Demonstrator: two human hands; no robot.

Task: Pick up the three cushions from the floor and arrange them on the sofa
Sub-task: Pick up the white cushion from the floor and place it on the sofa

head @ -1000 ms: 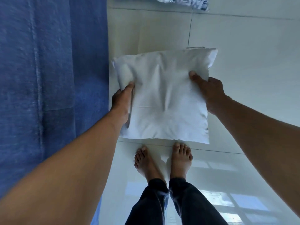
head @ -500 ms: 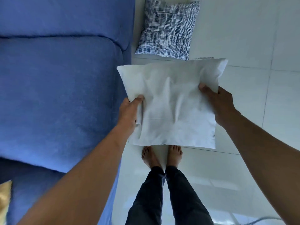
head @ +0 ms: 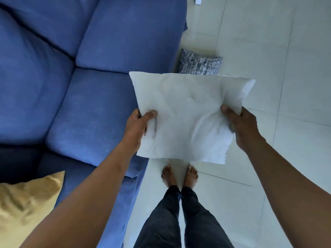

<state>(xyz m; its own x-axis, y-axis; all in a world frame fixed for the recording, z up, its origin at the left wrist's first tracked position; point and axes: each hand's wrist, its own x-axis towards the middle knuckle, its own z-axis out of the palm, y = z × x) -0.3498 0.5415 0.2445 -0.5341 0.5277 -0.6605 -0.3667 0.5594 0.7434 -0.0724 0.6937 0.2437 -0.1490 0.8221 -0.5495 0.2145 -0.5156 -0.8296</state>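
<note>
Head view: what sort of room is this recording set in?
Most likely a home living room. A blue sofa stands on a pale tiled floor, a patterned cushion lies on the tiles beside it, and a barefoot person holds a white cushion in both hands.

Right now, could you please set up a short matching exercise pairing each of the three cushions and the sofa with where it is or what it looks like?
Things:
1. white cushion
2. patterned cushion
3. yellow cushion
4. sofa

Descriptions:
A. lying on the floor tiles beside the sofa's end
B. blue, with its seat cushions bare
C. held in the air by the left hand and the right hand
D. at the lower left edge of the view, next to the sofa's blue fabric

Pairs: 1-C, 2-A, 3-D, 4-B
</note>
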